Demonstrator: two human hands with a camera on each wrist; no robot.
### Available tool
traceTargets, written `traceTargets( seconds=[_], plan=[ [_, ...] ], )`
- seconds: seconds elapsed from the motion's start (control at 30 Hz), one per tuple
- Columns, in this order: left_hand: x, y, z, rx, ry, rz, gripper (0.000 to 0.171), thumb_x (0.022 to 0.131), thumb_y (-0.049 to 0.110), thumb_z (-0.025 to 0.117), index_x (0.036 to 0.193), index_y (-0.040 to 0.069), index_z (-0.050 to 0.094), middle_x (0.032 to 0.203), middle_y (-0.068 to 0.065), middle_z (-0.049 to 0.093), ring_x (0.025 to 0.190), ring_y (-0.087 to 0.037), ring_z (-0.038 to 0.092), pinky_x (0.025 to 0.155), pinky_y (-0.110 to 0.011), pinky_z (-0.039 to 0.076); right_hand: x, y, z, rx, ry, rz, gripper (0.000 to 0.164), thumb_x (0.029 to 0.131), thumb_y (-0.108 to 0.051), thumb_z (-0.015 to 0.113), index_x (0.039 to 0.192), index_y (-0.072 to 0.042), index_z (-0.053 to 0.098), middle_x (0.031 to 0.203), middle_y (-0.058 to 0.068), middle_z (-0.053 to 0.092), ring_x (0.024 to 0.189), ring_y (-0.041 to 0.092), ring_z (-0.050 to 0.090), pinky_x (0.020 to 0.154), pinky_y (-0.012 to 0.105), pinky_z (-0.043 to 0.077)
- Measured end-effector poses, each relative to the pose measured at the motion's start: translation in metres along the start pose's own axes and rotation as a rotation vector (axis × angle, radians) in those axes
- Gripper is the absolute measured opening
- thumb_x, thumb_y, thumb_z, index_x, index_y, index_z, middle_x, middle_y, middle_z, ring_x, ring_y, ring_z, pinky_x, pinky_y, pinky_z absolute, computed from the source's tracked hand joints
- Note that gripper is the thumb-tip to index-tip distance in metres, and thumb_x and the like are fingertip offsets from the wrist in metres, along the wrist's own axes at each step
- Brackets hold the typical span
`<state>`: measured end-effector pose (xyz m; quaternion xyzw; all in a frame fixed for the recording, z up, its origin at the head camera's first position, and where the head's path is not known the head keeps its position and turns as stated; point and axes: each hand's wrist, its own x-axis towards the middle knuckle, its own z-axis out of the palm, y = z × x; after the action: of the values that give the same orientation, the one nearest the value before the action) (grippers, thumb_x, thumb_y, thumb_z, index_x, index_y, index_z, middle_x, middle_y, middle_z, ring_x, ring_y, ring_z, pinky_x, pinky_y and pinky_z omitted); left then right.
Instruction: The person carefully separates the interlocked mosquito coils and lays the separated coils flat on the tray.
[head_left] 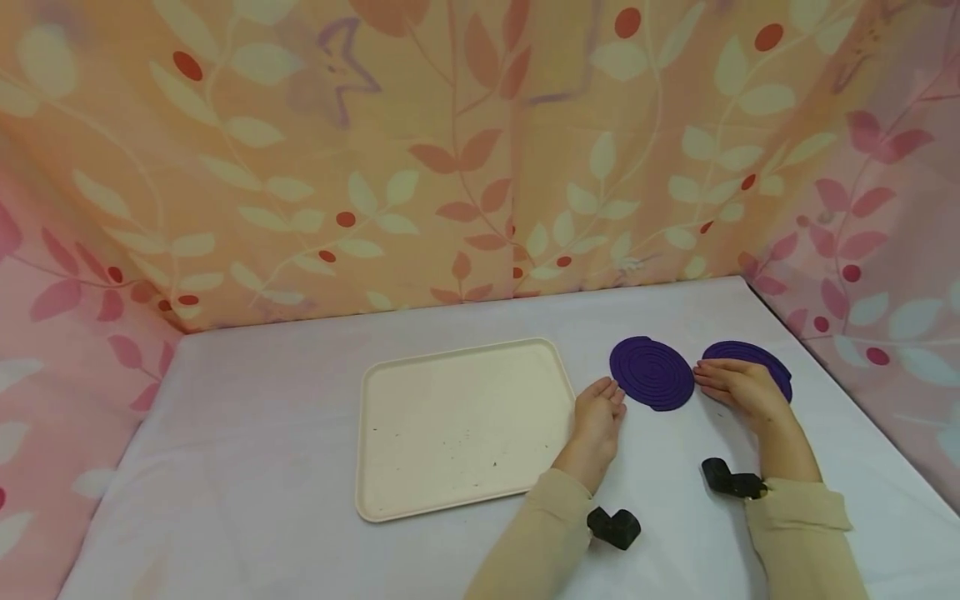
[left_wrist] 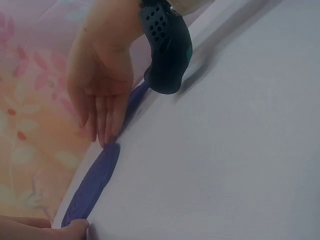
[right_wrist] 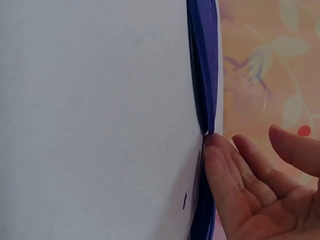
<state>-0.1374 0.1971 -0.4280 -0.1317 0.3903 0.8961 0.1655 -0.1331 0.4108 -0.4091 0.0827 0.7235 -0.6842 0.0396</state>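
Observation:
Two flat purple discs with ringed spiral grooves lie side by side on the right part of the table. My left hand (head_left: 597, 417) is at the near left edge of the left disc (head_left: 651, 373), its fingertips touching or almost touching the rim. My right hand (head_left: 738, 387) reaches over the right disc (head_left: 772, 367) and covers part of it, its extended fingertips at the left disc's right edge. In the right wrist view, the fingers (right_wrist: 220, 175) meet the narrow gap between the discs. Neither hand is curled round anything.
A cream rectangular tray (head_left: 465, 425) with small dark specks lies left of the left hand. White cloth (head_left: 262, 450) covers the table. Patterned curtains (head_left: 450, 167) stand along the back and sides. A black wrist device (head_left: 613, 528) is on the left wrist, another (head_left: 731, 481) on the right.

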Motion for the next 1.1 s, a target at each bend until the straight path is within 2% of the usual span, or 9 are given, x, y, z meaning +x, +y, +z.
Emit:
traceTargets(
  seconds=[0.07,0.13,0.27,0.47,0.53,0.63,0.73,0.83,1.1],
  plan=[
    [0.0,0.0,0.001,-0.005,0.001,0.004,0.059,0.072,-0.025,0.029,0.131,-0.021,0.034,0.132,-0.034,0.041,0.126,-0.043,0.039,0.108,-0.049,0.029,0.001,-0.002,0.003,-0.047,0.01,0.023,0.045,0.099,-0.002,0.04,0.131,0.027,0.026,0.091,-0.009,0.065,0.083,0.003,0.064,0.074,0.019,0.054],
    [0.0,0.0,0.001,-0.004,0.007,0.004,0.059,0.072,-0.025,0.029,0.131,-0.021,0.033,0.132,-0.034,0.041,0.126,-0.043,0.039,0.108,-0.049,0.029,0.001,-0.004,0.004,-0.069,0.014,0.041,0.048,0.099,-0.003,0.038,0.133,0.027,0.02,0.091,-0.009,0.064,0.083,0.002,0.064,0.075,0.019,0.054],
    [0.0,0.001,0.002,0.028,0.034,0.007,0.055,0.075,-0.024,0.032,0.129,-0.021,0.034,0.128,-0.032,0.045,0.124,-0.042,0.042,0.107,-0.05,0.031,0.0,-0.005,0.005,-0.042,0.021,0.061,0.049,0.099,-0.002,0.036,0.135,0.025,0.016,0.089,-0.01,0.065,0.082,0.002,0.064,0.074,0.019,0.054],
    [-0.001,0.003,0.005,0.046,0.067,0.013,0.052,0.078,-0.017,0.045,0.129,-0.019,0.034,0.113,-0.024,0.05,0.108,-0.037,0.052,0.099,-0.048,0.042,-0.001,-0.003,0.005,0.015,0.027,0.073,0.05,0.099,-0.001,0.039,0.136,0.024,0.017,0.088,-0.008,0.067,0.082,0.003,0.064,0.073,0.022,0.055],
    [-0.001,0.003,0.006,0.05,0.065,0.016,0.052,0.078,-0.015,0.048,0.128,-0.019,0.035,0.112,-0.023,0.051,0.103,-0.035,0.055,0.096,-0.046,0.045,-0.001,-0.002,0.004,0.033,0.022,0.083,0.048,0.098,-0.002,0.041,0.135,0.022,0.021,0.089,-0.007,0.067,0.082,0.004,0.064,0.073,0.023,0.055],
    [-0.002,0.002,0.006,0.101,0.046,0.003,0.047,0.081,-0.012,0.054,0.126,-0.019,0.041,0.109,-0.022,0.055,0.092,-0.025,0.059,0.091,-0.041,0.049,-0.002,0.0,0.004,0.084,0.009,0.095,0.035,0.098,-0.001,0.043,0.13,0.013,0.04,0.09,-0.007,0.068,0.083,0.004,0.064,0.073,0.023,0.055],
    [-0.004,0.001,0.004,0.168,0.023,-0.014,0.041,0.083,-0.011,0.056,0.122,-0.017,0.048,0.105,-0.018,0.062,0.08,-0.015,0.057,0.084,-0.035,0.052,-0.003,0.002,0.003,0.14,0.004,0.088,0.021,0.096,0.001,0.047,0.11,-0.004,0.062,0.09,-0.007,0.068,0.083,0.005,0.065,0.072,0.022,0.055],
    [-0.004,-0.001,0.001,0.214,0.015,-0.019,0.034,0.083,-0.01,0.057,0.117,-0.012,0.054,0.098,-0.014,0.065,0.073,-0.011,0.055,0.075,-0.03,0.054,-0.004,0.004,0.003,0.193,0.001,0.069,0.027,0.093,0.004,0.052,0.092,-0.017,0.07,0.089,-0.007,0.069,0.084,0.003,0.065,0.071,0.02,0.054],
    [-0.003,-0.004,0.0,0.239,0.022,-0.014,0.017,0.084,-0.008,0.06,0.101,-0.003,0.057,0.081,-0.005,0.06,0.068,-0.012,0.055,0.07,-0.029,0.055,-0.003,0.009,0.006,0.364,-0.03,-0.027,0.034,0.089,0.014,0.053,0.094,-0.013,0.074,0.091,0.0,0.071,0.086,0.006,0.066,0.072,0.019,0.054]
  ],
)
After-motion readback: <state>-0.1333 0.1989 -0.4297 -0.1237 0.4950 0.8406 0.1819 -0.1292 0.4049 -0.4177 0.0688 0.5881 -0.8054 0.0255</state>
